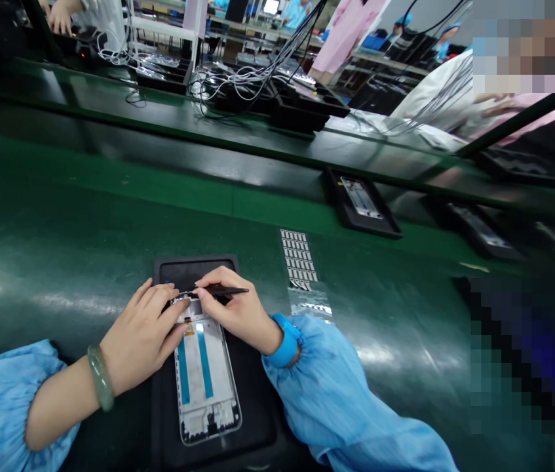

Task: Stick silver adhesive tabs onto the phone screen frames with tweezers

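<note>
A white phone frame (207, 380) with two blue strips lies in a black tray (257, 419) on the green bench in front of me. My left hand (140, 335) rests on the frame's upper left edge, fingers curled and pressing it down. My right hand (238, 308) pinches black tweezers (223, 290), whose tip points left at the top of the frame, close to my left fingertips. A green bangle is on my left wrist, a blue strap on my right.
A sheet of small silver stickers (299, 259) lies right of the tray. On the conveyor beyond, another black tray with a phone part (362, 200) and more trays (478, 229). Cables and black bins (297, 108) sit further back. Other workers stand at far benches.
</note>
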The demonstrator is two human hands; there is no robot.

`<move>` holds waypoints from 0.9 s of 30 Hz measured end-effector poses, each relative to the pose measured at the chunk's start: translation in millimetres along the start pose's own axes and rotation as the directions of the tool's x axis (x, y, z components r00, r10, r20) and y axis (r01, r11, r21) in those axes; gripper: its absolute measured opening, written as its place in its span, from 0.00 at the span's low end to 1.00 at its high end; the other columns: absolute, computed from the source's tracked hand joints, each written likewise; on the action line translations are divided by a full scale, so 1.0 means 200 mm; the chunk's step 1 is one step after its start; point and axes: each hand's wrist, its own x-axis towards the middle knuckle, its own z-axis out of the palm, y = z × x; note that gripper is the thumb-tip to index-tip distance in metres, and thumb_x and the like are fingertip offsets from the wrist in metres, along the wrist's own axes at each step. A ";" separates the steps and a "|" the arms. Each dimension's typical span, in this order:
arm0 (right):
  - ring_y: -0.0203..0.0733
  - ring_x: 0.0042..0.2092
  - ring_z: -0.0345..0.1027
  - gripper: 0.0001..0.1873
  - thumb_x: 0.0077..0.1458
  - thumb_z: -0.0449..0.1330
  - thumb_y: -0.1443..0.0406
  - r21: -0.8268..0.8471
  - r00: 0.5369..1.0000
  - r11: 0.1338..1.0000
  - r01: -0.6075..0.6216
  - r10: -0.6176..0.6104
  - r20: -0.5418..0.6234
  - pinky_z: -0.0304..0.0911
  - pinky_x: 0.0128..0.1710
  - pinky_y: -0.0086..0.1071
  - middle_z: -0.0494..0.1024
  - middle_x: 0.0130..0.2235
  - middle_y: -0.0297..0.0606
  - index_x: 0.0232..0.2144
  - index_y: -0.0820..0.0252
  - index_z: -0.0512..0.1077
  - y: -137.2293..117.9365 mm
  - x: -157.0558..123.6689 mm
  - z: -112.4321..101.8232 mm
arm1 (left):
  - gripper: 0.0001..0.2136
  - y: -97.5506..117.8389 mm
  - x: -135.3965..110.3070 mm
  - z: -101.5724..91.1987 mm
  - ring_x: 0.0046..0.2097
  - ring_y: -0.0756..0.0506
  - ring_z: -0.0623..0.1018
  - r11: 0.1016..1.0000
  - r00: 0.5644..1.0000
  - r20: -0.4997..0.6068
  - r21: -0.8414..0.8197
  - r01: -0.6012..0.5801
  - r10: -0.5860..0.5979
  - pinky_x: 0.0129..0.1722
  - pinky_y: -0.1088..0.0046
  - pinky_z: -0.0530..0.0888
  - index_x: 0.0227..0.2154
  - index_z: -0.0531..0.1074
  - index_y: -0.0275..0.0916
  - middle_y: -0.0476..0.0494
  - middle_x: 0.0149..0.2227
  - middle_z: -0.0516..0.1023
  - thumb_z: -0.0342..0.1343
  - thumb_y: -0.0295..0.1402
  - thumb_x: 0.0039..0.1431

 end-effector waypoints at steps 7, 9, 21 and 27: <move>0.39 0.36 0.68 0.05 0.53 0.55 0.69 -0.012 1.000 1.000 -0.006 0.006 0.001 0.65 0.37 0.33 0.73 0.33 0.36 0.32 0.57 0.69 -0.01 0.00 0.00 | 0.14 0.00 0.00 0.00 0.52 0.41 0.66 1.000 1.000 0.001 -0.007 -0.002 0.002 0.56 0.52 0.61 0.49 0.65 0.37 0.40 0.46 0.68 0.46 0.34 0.61; 0.39 0.36 0.68 0.05 0.53 0.55 0.69 -0.013 1.000 1.000 -0.002 0.002 0.009 0.65 0.38 0.33 0.73 0.33 0.36 0.32 0.57 0.69 -0.01 0.00 0.00 | 0.14 0.00 0.00 0.00 0.52 0.41 0.67 1.000 1.000 -0.002 -0.010 -0.004 0.004 0.55 0.52 0.61 0.49 0.65 0.37 0.40 0.46 0.68 0.47 0.34 0.61; 0.39 0.36 0.69 0.05 0.53 0.55 0.68 -0.031 1.000 1.000 -0.004 0.004 0.011 0.66 0.37 0.33 0.73 0.34 0.37 0.33 0.56 0.69 -0.02 0.00 0.01 | 0.15 0.00 0.00 -0.01 0.52 0.40 0.67 0.999 1.000 -0.020 -0.048 0.007 -0.008 0.55 0.51 0.62 0.49 0.66 0.38 0.39 0.46 0.69 0.48 0.33 0.59; 0.39 0.36 0.68 0.04 0.53 0.55 0.68 -0.066 1.000 0.998 -0.020 0.020 -0.007 0.65 0.38 0.33 0.73 0.33 0.36 0.32 0.57 0.69 -0.02 0.01 0.01 | 0.15 0.00 -0.01 -0.01 0.53 0.40 0.67 0.999 1.000 -0.008 -0.039 0.008 -0.009 0.55 0.51 0.62 0.49 0.66 0.38 0.38 0.46 0.69 0.47 0.33 0.60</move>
